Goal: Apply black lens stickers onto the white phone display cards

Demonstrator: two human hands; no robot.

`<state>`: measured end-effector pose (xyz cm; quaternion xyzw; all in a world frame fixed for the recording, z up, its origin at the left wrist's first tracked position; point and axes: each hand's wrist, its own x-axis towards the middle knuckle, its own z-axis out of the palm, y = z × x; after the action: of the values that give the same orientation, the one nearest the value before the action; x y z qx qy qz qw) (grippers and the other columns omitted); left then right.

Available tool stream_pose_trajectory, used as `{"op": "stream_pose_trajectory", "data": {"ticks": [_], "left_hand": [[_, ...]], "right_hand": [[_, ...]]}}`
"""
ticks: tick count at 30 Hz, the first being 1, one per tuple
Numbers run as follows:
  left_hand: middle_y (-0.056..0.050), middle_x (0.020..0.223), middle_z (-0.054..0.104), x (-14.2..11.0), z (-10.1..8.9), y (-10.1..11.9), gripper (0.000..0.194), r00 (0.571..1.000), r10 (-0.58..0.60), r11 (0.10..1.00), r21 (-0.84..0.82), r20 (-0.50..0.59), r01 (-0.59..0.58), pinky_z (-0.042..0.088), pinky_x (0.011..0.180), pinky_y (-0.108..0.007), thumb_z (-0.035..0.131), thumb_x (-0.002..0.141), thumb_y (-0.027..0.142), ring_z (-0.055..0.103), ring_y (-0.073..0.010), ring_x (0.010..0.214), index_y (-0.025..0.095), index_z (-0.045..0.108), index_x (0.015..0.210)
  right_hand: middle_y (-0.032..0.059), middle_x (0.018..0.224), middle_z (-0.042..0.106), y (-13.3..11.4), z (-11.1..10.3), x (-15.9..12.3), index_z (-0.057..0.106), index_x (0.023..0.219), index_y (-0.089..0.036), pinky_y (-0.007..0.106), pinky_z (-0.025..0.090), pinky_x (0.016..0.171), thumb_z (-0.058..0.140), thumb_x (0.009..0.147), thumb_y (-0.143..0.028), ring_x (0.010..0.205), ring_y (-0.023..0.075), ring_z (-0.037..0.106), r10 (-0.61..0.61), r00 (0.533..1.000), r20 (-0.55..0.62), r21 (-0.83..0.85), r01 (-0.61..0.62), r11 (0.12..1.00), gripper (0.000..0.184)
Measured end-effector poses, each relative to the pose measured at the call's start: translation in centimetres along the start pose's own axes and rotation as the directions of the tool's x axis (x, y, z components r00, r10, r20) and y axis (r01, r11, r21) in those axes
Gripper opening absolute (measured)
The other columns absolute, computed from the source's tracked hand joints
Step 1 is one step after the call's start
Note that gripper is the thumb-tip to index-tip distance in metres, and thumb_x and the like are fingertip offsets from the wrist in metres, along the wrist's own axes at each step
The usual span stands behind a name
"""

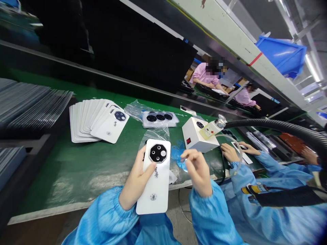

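The left hand point(135, 178) clamps a white phone cover point(156, 183) — long axis pointing forward — while the right hand point(197, 172) stays apart, just beside it, not touching.

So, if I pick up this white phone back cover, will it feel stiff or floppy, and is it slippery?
The white phone back cover is probably stiff and light: it looks flat, held by the left hand alone. Its glossy face may be slippery.
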<state>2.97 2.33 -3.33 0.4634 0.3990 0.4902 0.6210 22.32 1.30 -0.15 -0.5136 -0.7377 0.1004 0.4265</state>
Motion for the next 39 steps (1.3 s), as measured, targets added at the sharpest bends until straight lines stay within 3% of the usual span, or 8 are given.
{"op": "stream_pose_trajectory", "data": {"ticks": [5,13,18,23,28,32,34,39], "left_hand": [[-0.007,0.136,0.047,-1.9,3.5,-1.0,0.058,0.932,-0.169,0.978,-0.065,0.322,0.2,0.048,0.089,-0.035,0.053,0.081,0.024,0.053,-0.0244,0.116,0.025,0.031,0.136],[-0.009,0.113,0.058,-2.5,17.2,-6.5,0.033,0.534,-0.379,0.886,0.129,0.756,0.446,0.052,0.079,-0.04,0.053,0.088,0.031,0.06,-0.0201,0.094,0.016,0.051,0.117],[-0.009,0.116,0.056,-1.2,24.1,-8.1,0.033,0.527,-0.399,0.893,0.187,0.75,0.41,0.051,0.081,-0.042,0.054,0.087,0.031,0.059,-0.0213,0.098,0.016,0.052,0.116],[-0.008,0.117,0.056,-0.7,26.2,-7.8,0.031,0.543,-0.334,0.917,0.131,0.771,0.377,0.05,0.083,-0.041,0.052,0.088,0.031,0.058,-0.0225,0.099,0.016,0.053,0.115],[-0.007,0.115,0.057,-2.5,24.0,-7.1,0.031,0.495,-0.336,0.909,0.137,0.801,0.394,0.051,0.082,-0.04,0.053,0.087,0.03,0.059,-0.0228,0.098,0.017,0.053,0.115],[-0.005,0.113,0.059,-3.6,18.1,-5.7,0.025,0.483,-0.356,0.897,0.147,0.8,0.417,0.052,0.079,-0.035,0.051,0.088,0.031,0.06,-0.0206,0.094,0.021,0.057,0.11],[-0.006,0.113,0.059,-3.7,13.8,-4.8,0.027,0.527,-0.331,0.908,0.113,0.783,0.404,0.052,0.08,-0.037,0.051,0.088,0.032,0.06,-0.0211,0.094,0.019,0.056,0.112],[-0.002,0.143,0.039,-2.8,1.4,-0.9,0.056,0.796,-0.304,0.942,0.038,0.524,0.335,0.041,0.102,-0.038,0.059,0.082,0.028,0.038,-0.0266,0.129,0.03,0.038,0.134]], "right_hand": [[0.0009,0.084,0.058,9.0,0.3,-0.1,0.056,0.094,-0.014,0.026,0.05,0.063,0.05,0.089,-0.036,0.069,0.0093,0.056,0.254,0.965,-0.071,-0.263,-0.263,0.928,0.024],[0.0063,0.109,0.058,11.3,1.5,-1.4,0.055,0.108,-0.016,0.038,0.05,0.082,0.052,0.088,-0.034,0.095,0.0164,0.058,0.472,0.881,-0.047,-0.534,-0.421,0.733,0.027],[0.0061,0.108,0.058,10.9,1.4,-1.2,0.055,0.107,-0.015,0.037,0.051,0.081,0.051,0.088,-0.034,0.093,0.016,0.058,0.499,0.866,-0.022,-0.56,-0.424,0.712,0.027],[0.0056,0.106,0.059,10.9,1.3,-1.2,0.056,0.106,-0.015,0.035,0.051,0.079,0.051,0.088,-0.034,0.09,0.0149,0.059,0.501,0.865,-0.018,-0.573,-0.42,0.704,0.026],[0.0054,0.104,0.059,11.3,1.4,-1.5,0.056,0.106,-0.015,0.035,0.051,0.078,0.051,0.088,-0.035,0.089,0.0147,0.059,0.471,0.882,-0.025,-0.555,-0.404,0.727,0.026],[0.0051,0.103,0.059,11.6,0.8,-1.6,0.056,0.104,-0.015,0.035,0.051,0.078,0.051,0.088,-0.035,0.088,0.0145,0.059,0.391,0.92,-0.038,-0.522,-0.352,0.777,0.026],[0.0045,0.101,0.059,10.9,0.4,-1.6,0.056,0.102,-0.015,0.036,0.05,0.079,0.051,0.088,-0.034,0.088,0.0148,0.058,0.331,0.942,-0.061,-0.507,-0.315,0.802,0.025],[0.0055,0.09,0.056,5.7,1.5,-1.4,0.057,0.089,-0.016,0.033,0.044,0.08,0.042,0.09,-0.022,0.089,0.016,0.051,0.153,0.984,0.09,-0.423,-0.102,0.9,0.017]]}}
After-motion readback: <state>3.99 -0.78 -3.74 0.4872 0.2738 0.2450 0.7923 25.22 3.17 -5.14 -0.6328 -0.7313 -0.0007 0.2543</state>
